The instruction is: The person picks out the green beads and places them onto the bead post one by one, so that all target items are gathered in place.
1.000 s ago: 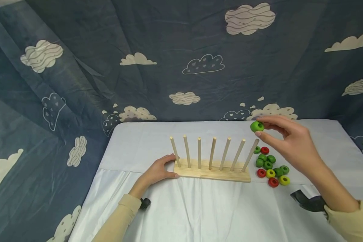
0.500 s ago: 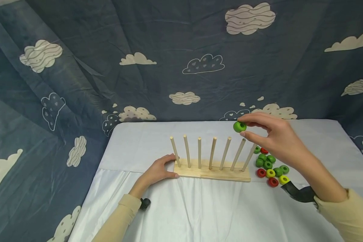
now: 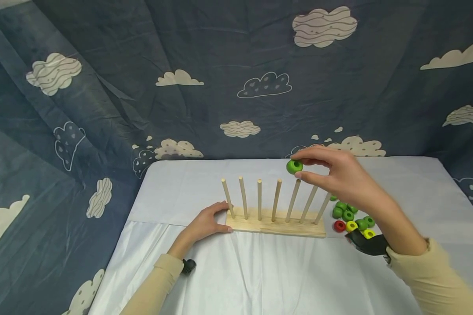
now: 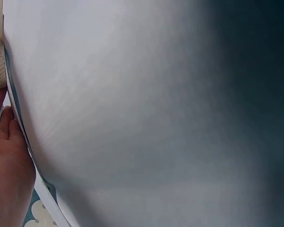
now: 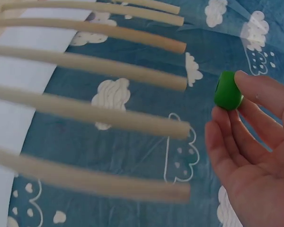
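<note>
- Dark blue cloth with pale clouds [image 3: 205,109] is hanging behind and to the left of the desk [image 3: 284,271], which is wearing a white cover.
- On the desk, a wooden board [image 3: 291,227] is lying crosswise, and seven pegs [image 3: 276,199] are standing along it in a row, with no beads sitting on the parts that are showing.
- At the board's left end, the left hand [image 3: 205,223] is gripping the wood: its thumb is lying along the near edge and its other fingers are reaching round toward the far corner.
- Above the board, the right hand [image 3: 337,175] is pinching a green bead [image 3: 293,166] between thumb and fingers, which are parting only as far as the bead's width.
- That bead is hanging over the fifth peg from the left; the right wrist view is showing it apart from the peg tips.
- Just beyond the board's right end, a group of green beads [image 3: 348,215], a red bead [image 3: 339,226] and yellow beads [image 3: 351,226] is resting on the desk.
- Below the right hand, a black strap [image 3: 368,245] is partly covering the nearest beads.
- Beige sleeves [image 3: 157,280] are covering both forearms.
</note>
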Demonstrator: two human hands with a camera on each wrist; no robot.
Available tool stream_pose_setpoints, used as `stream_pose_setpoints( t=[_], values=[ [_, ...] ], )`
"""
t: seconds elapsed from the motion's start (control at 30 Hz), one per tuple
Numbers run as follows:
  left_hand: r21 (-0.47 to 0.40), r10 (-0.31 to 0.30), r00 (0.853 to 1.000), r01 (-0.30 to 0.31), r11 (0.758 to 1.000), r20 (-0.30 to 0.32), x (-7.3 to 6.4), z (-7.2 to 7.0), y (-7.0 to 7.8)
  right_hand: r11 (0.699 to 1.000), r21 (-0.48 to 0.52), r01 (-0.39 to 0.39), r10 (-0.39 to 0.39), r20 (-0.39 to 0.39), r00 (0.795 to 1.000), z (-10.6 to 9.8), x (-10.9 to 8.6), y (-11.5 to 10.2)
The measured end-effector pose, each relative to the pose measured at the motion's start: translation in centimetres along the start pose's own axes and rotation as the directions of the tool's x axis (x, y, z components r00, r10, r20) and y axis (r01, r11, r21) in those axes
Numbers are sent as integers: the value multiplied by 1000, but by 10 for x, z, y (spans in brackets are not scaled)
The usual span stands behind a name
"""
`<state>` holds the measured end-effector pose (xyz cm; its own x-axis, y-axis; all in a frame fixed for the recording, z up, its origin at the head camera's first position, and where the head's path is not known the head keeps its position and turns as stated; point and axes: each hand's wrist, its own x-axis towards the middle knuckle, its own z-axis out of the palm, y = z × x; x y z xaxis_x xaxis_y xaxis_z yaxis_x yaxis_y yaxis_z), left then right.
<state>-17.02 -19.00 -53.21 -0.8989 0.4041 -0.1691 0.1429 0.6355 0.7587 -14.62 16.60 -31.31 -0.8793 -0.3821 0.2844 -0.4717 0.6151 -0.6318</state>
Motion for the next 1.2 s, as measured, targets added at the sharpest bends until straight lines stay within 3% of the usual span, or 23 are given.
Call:
stream_pose_setpoints(
  t=[0.57,0.83,1.2],
  values=[
    [2,-3,1000,3,1000,14,0,0,-1,972,230,-44,44,6,999,29,23,-15],
    [3,5,1000,-5,1000,11,0,0,-1,962,272,-16,7,35,999,41,34,-24],
    [15,15,1000,-16,1000,9,0,-1,-1,957,290,4,-48,142,989,51,49,-32]
  ],
)
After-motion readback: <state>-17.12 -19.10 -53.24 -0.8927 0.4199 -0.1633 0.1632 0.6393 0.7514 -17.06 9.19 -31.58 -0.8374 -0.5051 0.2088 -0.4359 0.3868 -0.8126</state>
